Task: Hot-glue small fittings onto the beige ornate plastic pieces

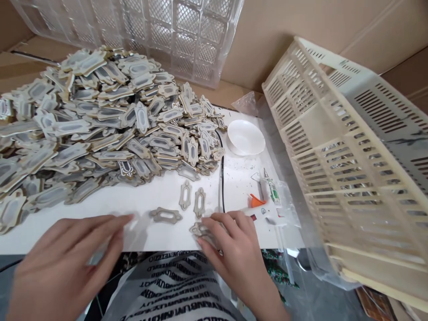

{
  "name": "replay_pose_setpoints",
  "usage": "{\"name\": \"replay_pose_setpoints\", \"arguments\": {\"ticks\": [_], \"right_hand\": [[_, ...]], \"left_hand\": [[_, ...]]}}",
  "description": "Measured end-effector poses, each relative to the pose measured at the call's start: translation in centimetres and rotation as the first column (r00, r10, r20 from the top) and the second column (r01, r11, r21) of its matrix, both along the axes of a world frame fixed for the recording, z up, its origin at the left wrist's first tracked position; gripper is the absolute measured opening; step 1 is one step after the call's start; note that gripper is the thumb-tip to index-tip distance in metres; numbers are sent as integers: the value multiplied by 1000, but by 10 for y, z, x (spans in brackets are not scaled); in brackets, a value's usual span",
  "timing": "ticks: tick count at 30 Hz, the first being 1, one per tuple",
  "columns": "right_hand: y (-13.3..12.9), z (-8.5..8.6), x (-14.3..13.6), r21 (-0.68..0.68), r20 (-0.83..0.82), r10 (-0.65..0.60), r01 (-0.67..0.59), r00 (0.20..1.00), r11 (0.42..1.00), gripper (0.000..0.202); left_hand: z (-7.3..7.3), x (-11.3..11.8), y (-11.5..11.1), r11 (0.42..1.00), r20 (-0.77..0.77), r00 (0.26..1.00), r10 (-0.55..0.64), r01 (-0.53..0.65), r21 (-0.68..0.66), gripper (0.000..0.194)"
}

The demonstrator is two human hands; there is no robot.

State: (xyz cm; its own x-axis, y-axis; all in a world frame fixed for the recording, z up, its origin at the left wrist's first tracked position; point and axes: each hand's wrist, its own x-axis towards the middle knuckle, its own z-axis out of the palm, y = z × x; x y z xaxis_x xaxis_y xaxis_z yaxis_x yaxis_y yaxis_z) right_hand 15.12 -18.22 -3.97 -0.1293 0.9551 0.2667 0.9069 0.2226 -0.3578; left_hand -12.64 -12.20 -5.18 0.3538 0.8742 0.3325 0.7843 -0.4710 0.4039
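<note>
My right hand is at the table's front edge, thumb and fingertips closed on a small grey oval-holed frame piece, partly hidden by the fingers. Just beyond it lie two similar upright-turned frame pieces, side by side, and to their left a third frame piece lies crosswise. My left hand hovers over the near left edge, slightly blurred, its fingers stretched out and the thumb apart. I see nothing in it. A large heap of the same frame pieces covers the back left.
A white bowl stands right of the heap. An orange piece and a clear plastic bag lie nearer me. A cream slatted crate leans along the right side; a clear plastic crate stands behind. A black cord crosses the table.
</note>
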Motion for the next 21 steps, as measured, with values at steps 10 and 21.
{"name": "replay_pose_setpoints", "arguments": {"ticks": [10, 21], "right_hand": [[-3, -3, 3, -60, 71, 24, -20, 997, 998, 41], [14, -23, 6, 212, 223, -139, 91, 965, 973, 23]], "left_hand": [[-11, 49, 12, 924, -288, 909, -300, 352, 147, 40], [6, 61, 42, 889, -456, 859, -233, 379, 259, 39]]}}
